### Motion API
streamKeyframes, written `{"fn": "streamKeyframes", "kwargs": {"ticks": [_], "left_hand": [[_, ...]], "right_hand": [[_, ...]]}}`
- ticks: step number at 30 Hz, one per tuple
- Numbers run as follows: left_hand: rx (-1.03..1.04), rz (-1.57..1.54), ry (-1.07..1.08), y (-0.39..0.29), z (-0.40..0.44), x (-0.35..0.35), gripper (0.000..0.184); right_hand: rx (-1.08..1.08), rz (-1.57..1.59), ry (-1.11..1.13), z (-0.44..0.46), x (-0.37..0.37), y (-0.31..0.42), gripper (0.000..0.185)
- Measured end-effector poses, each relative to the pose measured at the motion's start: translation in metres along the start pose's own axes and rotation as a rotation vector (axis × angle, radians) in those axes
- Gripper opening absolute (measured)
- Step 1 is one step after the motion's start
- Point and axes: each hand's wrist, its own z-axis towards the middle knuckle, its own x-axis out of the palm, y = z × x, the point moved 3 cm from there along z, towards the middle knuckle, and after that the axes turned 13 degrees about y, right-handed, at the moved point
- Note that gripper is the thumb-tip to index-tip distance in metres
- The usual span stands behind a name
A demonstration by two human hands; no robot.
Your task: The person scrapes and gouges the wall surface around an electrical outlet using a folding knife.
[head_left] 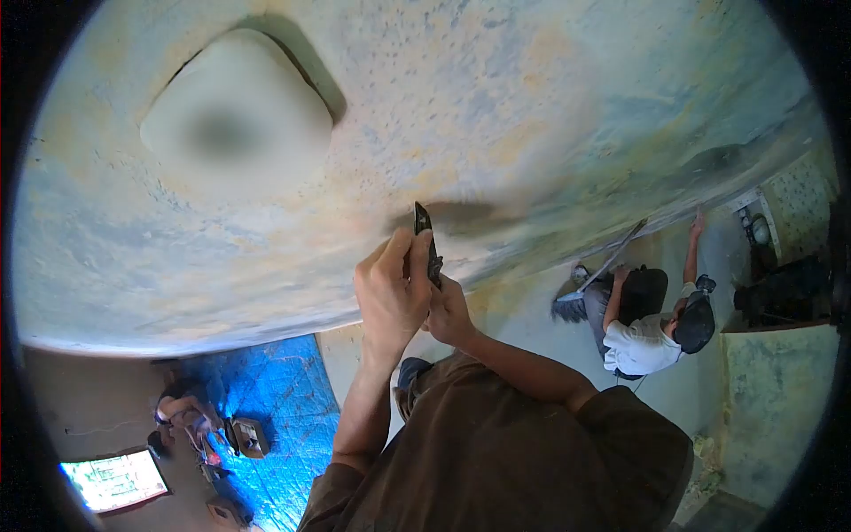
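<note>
My left hand [390, 285] is in the middle of the head view, its thumb and fingers pinching the upper part of a black utility knife [433, 259]. Lower down, my right hand [450, 312] is closed around the knife's other end, partly hidden behind my left hand. The dark pointed tip is aimed at the mottled blue, cream and grey surface [496, 115] in front of me and casts a shadow there. Whether the tip touches that surface, I cannot tell.
A white rounded fixture [239, 111] projects from the surface. At right crouches a person in a cap [651, 337], near a long-handled brush [569, 308]. Lower left, another person [184, 410] bends over a blue tarp [284, 381] beside a box [251, 438]; a bright screen [115, 481] stands nearby.
</note>
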Motion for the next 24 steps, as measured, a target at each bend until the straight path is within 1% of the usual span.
{"fn": "streamKeyframes", "kwargs": {"ticks": [2,6,9,12,15,18,21,24], "left_hand": [[-0.009,0.006,-0.006,0.001,-0.002,0.001,0.023],[0.012,0.024,-0.009,0.014,-0.011,0.002,0.022],[0.001,0.017,0.013,0.006,-0.007,-0.001,0.023],[0.002,0.02,-0.002,0.005,-0.008,0.002,0.024],[0.001,0.023,0.004,0.007,-0.013,0.001,0.025],[0.013,0.014,0.026,0.007,-0.007,-0.005,0.025],[0.0,0.002,0.056,0.004,-0.007,-0.009,0.026],[0.007,0.021,0.039,0.004,-0.011,-0.006,0.025]], "right_hand": [[-0.03,-0.014,0.016,0.002,-0.001,0.0,0.041],[0.055,-0.02,-0.009,-0.007,0.005,-0.005,0.039],[0.034,-0.054,-0.005,-0.004,0.001,-0.006,0.037],[0.046,0.118,0.004,-0.006,0.008,-0.002,0.036],[0.007,0.104,0.023,-0.007,0.012,-0.003,0.036],[-0.007,0.024,0.02,-0.004,0.013,-0.009,0.037],[-0.001,0.149,-0.003,-0.005,0.02,-0.005,0.04],[-0.042,0.064,-0.009,-0.004,0.021,-0.001,0.043]]}}
